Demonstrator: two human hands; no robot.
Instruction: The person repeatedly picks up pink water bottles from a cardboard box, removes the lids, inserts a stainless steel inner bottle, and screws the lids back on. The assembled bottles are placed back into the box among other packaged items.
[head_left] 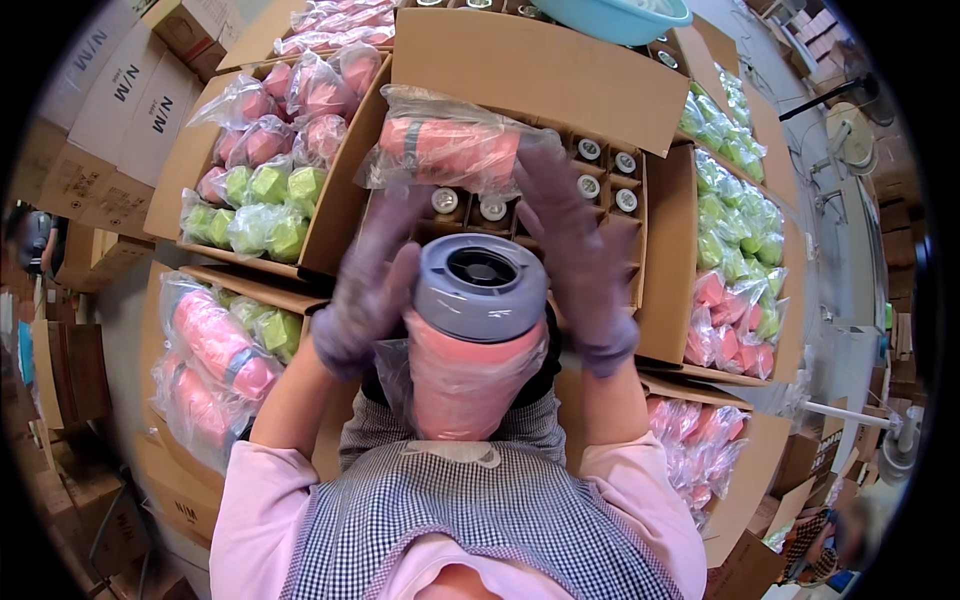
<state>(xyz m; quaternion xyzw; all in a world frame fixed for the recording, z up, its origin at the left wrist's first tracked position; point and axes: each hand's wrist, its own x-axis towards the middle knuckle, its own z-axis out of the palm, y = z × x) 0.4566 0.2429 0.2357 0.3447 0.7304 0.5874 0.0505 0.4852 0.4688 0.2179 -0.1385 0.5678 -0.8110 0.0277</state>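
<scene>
So I'm working remotely, and the bagged pink roll point(455, 150) is lying across the divided carton's point(641, 225) far-left corner. My left hand point(370, 280) and right hand point(570, 240) are blurring, fingers stretched out; can't tell whether they're touching. I'm guessing it's light, squashy, slick plastic, so I'm favouring both ends.

A divided cardboard box point(641, 240) in the middle is holding white-capped bottles point(588, 187) in its cells, and a plastic-wrapped pink cylinder point(455, 150) is lying across its top. The open box on the left point(183, 175) is carrying bagged pink pieces point(325, 100) behind bagged green pieces point(287, 232), while the open box on the right point(792, 290) is carrying green bundles point(730, 215) behind pink bundles point(715, 335). Below the left one, a lower box point(152, 330) is bearing wrapped pink cylinders point(215, 335) beside more green pieces.
</scene>
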